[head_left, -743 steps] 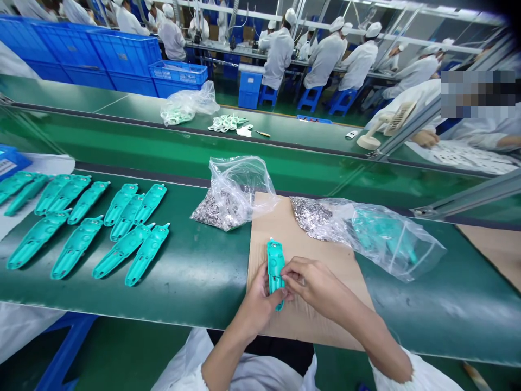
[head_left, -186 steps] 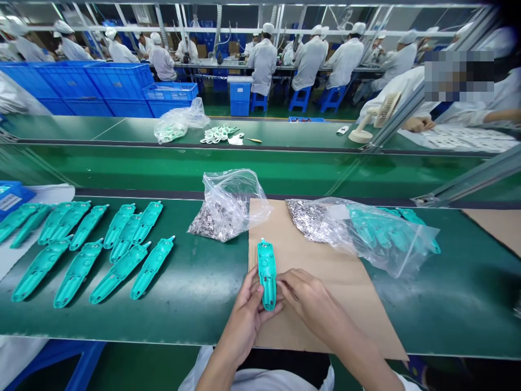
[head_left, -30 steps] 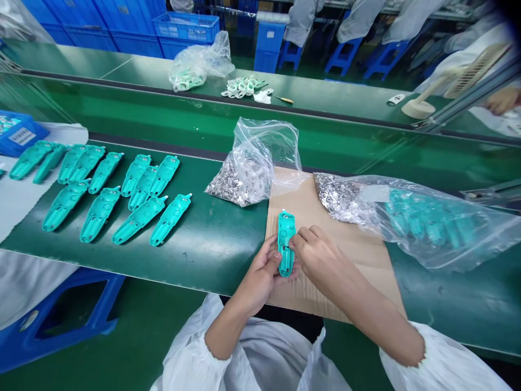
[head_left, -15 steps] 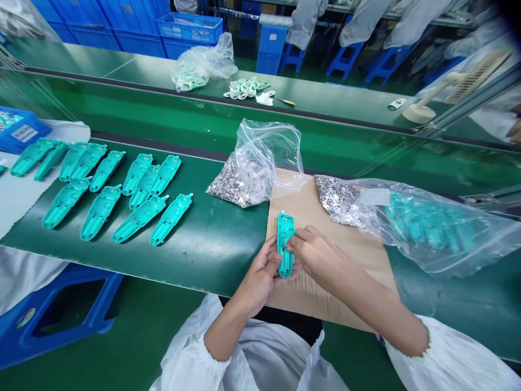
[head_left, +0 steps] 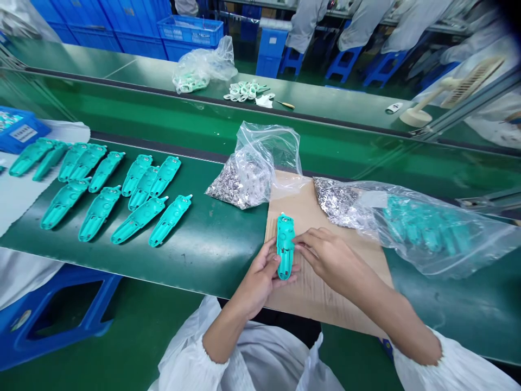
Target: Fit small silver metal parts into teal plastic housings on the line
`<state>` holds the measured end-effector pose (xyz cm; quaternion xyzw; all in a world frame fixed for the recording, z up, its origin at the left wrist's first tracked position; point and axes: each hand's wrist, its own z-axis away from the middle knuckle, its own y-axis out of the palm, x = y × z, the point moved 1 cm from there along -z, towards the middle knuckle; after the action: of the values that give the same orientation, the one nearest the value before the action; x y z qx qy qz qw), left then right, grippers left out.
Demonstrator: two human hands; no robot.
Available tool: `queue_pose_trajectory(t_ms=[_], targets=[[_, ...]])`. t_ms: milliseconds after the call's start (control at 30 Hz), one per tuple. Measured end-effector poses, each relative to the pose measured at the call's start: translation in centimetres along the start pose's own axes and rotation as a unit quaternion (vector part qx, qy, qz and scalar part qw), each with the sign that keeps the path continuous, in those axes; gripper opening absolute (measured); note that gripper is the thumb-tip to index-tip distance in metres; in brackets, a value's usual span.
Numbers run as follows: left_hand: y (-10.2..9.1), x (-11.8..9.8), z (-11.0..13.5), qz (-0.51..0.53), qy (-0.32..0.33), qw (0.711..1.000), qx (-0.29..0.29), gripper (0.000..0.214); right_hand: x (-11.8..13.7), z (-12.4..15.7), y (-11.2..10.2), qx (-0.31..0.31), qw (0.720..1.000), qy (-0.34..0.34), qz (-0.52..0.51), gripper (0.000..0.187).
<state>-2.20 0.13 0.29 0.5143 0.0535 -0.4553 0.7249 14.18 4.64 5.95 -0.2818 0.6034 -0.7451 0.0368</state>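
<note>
A person's left hand (head_left: 258,278) closes around a thirteenth teal housing (head_left: 285,247), fingers curled beneath it and thumb along its side, while the loosely curled fingertips (head_left: 300,245) of the right hand (head_left: 331,258) sit at its right edge; whether they touch it or have any hold cannot be told. The narrow housing stands lengthwise, tip away from the person, above a cardboard sheet (head_left: 319,301), its upturned face bright teal with small dark recesses.

Twelve matching teal housings (head_left: 138,220) lie in loose rows on the green conveyor surface (head_left: 220,250), all angled the same way, and a sliver of another shows at the left edge. Beyond the cardboard, one clear plastic bag (head_left: 248,174) holds silvery metal pieces. To the right, clear plastic (head_left: 423,231) wraps more silvery pieces and a teal cluster; whether that is one bag or two cannot be told. A blue stool (head_left: 61,320) stands below the surface at left, and a blue tray (head_left: 20,133) sits at the belt's far left.
</note>
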Motion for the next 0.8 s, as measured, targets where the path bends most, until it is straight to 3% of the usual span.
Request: queue_pose_trajectory(t_ms=[100,200,267,400,533,667,800], targets=[[0.4,0.0,0.2,0.004,0.007,1.0,-0.01,0.049,0.5,1.2,0.7,-0.06,0.989,0.095,-0.094,0.024],[1.5,0.3,0.5,0.025,0.016,1.0,-0.009,0.053,1.4,2.7,1.6,-0.099,0.955,0.207,-0.187,0.044],[2.7,0.9,0.6,0.032,0.011,0.999,-0.011,0.058,2.2,3.6,1.7,-0.118,0.941,0.252,-0.193,0.053],[5.6,2.9,0.6,0.035,-0.002,0.999,-0.017,0.074,2.8,5.2,0.4,-0.153,0.933,0.289,-0.15,0.04],[7.9,5.7,0.1,0.034,-0.023,0.999,0.021,0.08,1.8,7.3,-1.0,-0.152,0.916,0.348,-0.126,0.024],[9.2,8.7,-0.2,0.015,-0.053,0.997,0.05,0.082,0.5,9.8,-1.4,-0.141,0.898,0.403,-0.107,0.015],[9.5,11.8,-0.3,-0.032,-0.078,0.993,0.088,0.087,-0.6,12.7,-1.9,-0.124,0.882,0.441,-0.111,0.019]])
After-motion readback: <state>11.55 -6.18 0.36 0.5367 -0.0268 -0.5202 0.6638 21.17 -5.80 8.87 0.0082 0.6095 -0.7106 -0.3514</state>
